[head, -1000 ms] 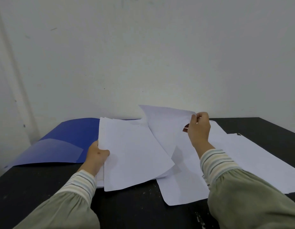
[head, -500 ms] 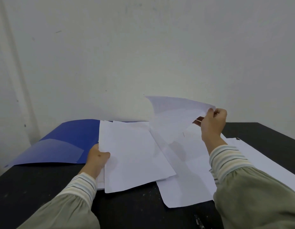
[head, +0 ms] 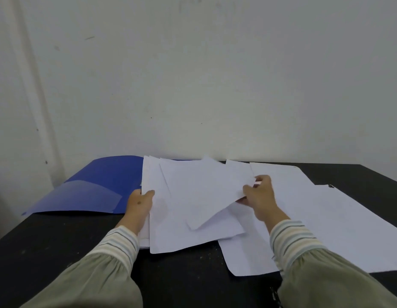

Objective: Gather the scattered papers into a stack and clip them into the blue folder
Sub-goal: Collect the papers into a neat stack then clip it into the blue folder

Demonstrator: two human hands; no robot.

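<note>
The left hand point(head: 140, 202) holds the near left edge of the paper stack point(head: 171, 230), with its thumb on top. The right hand point(head: 258, 195) pinches the corner of one loose sheet point(head: 202, 192) and holds it over the stack. That sheet sits crooked, so its corners stick out past the pile. If it is let go like this, the stack may end up messy and hard to clip. The sheet is thin and bends, so it could fold or slide off. The stack lies on the right half of the open blue folder point(head: 97, 185), on the black table point(head: 48, 245). More white sheets point(head: 326, 218) lie to the right, not picked up yet. A small dark thing point(head: 331, 186) sits by the far sheet's corner; it may be a clip, but it is too small to tell.
</note>
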